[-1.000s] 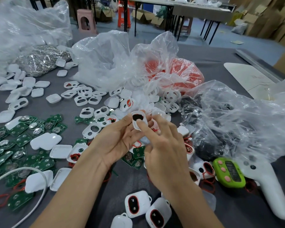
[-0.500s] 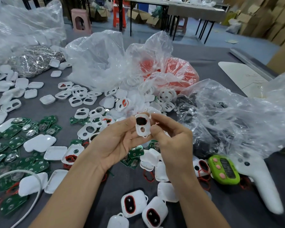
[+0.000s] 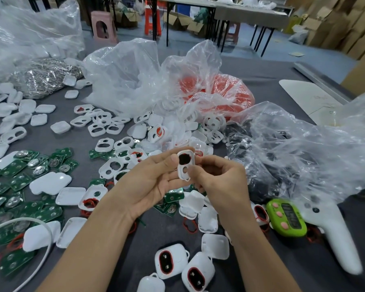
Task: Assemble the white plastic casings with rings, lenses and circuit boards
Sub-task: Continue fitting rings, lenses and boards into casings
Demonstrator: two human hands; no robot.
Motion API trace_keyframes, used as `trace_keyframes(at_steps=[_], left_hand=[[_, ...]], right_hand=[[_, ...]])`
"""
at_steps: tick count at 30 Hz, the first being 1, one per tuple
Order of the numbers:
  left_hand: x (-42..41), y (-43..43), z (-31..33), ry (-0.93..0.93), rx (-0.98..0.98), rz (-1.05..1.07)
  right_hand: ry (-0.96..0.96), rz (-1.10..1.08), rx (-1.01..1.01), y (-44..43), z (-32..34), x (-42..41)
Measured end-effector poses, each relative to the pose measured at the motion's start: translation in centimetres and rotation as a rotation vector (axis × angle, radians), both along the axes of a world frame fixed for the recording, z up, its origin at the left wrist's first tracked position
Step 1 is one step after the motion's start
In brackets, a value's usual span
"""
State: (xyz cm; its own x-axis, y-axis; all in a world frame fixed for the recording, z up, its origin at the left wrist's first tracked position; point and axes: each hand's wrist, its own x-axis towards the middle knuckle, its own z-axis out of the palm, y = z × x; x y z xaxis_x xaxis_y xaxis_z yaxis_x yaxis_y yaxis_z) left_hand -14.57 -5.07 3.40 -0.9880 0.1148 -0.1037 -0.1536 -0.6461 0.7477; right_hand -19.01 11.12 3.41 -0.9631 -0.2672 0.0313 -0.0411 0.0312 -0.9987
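I hold one white plastic casing [image 3: 185,166] upright above the grey table [image 3: 164,230]. It has a black lens in its upper opening, a thin red ring around that, and an empty round hole below. My left hand [image 3: 148,182] grips its left side with thumb and fingers. My right hand [image 3: 220,182] pinches its lower right edge. Loose white casings [image 3: 108,163] lie behind my hands. Green circuit boards [image 3: 19,182] are spread at the left. Two assembled casings [image 3: 171,261] with red rings sit near the front edge.
Clear plastic bags stand behind: one with white parts [image 3: 133,76], one with red rings [image 3: 226,91], one with dark lenses [image 3: 289,152] at the right. A green counter device [image 3: 287,217] and a white controller [image 3: 333,234] lie at the right. A bag of metal parts [image 3: 44,76] is at far left.
The casing has been turned so its face with the black lens and lower hole points at me. My right hand dropped from the casing's top to its lower right edge.
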Motion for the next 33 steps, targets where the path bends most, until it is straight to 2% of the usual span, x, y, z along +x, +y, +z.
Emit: trace_keyframes(at_steps=[5, 11, 16, 19, 23, 30, 32, 33], left_hand=[[0.1, 0.3, 0.1, 0.01, -0.034, -0.035], [0.1, 0.3, 0.0, 0.035, -0.003, -0.062], [0.3, 0.1, -0.1, 0.042, 0.046, -0.137], [0.2, 0.3, -0.3, 0.033, 0.063, -0.133], [-0.1, 0.5, -0.3, 0.033, 0.04, -0.057], [-0.4, 0.7, -0.6, 0.01, 0.072, 0.018], [-0.3, 0.6, -0.5, -0.004, 0.073, 0.018], [-0.3, 0.5, -0.4, -0.003, 0.076, 0.008]], right_hand=[[0.037, 0.036, 0.051, 0.5, 0.1, -0.1], [-0.167, 0.155, -0.081, 0.4, 0.2, -0.4], [-0.219, 0.259, -0.108, 0.8, 0.8, -0.5], [-0.235, 0.204, -0.153, 0.5, 0.7, -0.4], [-0.163, 0.083, -0.164, -0.5, 0.1, 0.2], [0.068, -0.128, 0.06, -1.9, -1.2, 1.2], [0.015, -0.104, 0.082, -1.9, -0.8, 1.1], [-0.079, -0.063, 0.036, -1.7, -0.4, 0.9]])
